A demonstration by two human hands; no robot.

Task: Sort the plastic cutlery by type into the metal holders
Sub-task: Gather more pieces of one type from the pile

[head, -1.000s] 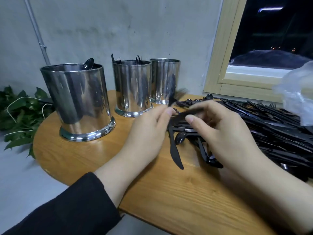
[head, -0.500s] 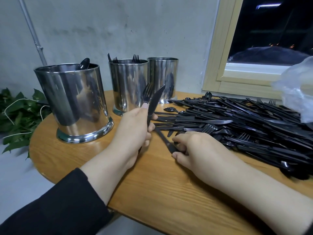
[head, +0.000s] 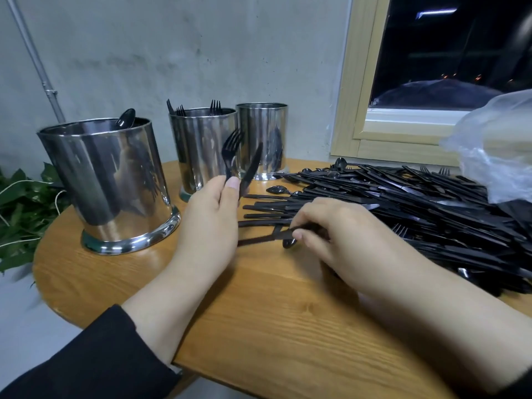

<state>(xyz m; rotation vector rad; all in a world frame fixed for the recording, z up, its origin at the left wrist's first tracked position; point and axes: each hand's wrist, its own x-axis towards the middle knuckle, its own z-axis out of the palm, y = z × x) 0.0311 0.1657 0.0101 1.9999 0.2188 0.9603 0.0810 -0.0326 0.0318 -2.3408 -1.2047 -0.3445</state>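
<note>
Cutlery, black plastic, unsorted: large heap point(head: 403, 208) spread across the round wooden table point(head: 259, 326) from 1 to 4 o'clock, with knives, forks and spoons mixed together

Holders, polished metal, three, along the far-left edge of the table:
- largest holder point(head: 106, 185) at 10 o'clock, one spoon bowl point(head: 125, 118) showing above its rim
- middle holder point(head: 201, 148) at 11 o'clock, fork tines point(head: 215, 106) standing above the rim
- third holder point(head: 263, 136) at 12 o'clock, just beside the middle one; its contents cannot be seen from here

Left hand point(head: 208, 223): raised near the table's centre, fingers and thumb curled round the handles of a fork point(head: 231, 148) and a knife point(head: 251, 169), both upright and fanned apart in front of the middle and third holders

Right hand point(head: 345, 234): lowered at the near-left edge of the heap, at 3 o'clock from the left hand, thumb and forefinger pinching a thin black piece point(head: 259, 239) that lies along the tabletop; possibly a knife, the type is not clear

Other items: green leafy plant point(head: 23, 214) off the table at 9 o'clock; clear plastic bag point(head: 495, 145) at 2 o'clock over the heap's far end; wood-framed window point(head: 362, 82) behind; black sleeve point(head: 86, 364) on the left forearm
</note>
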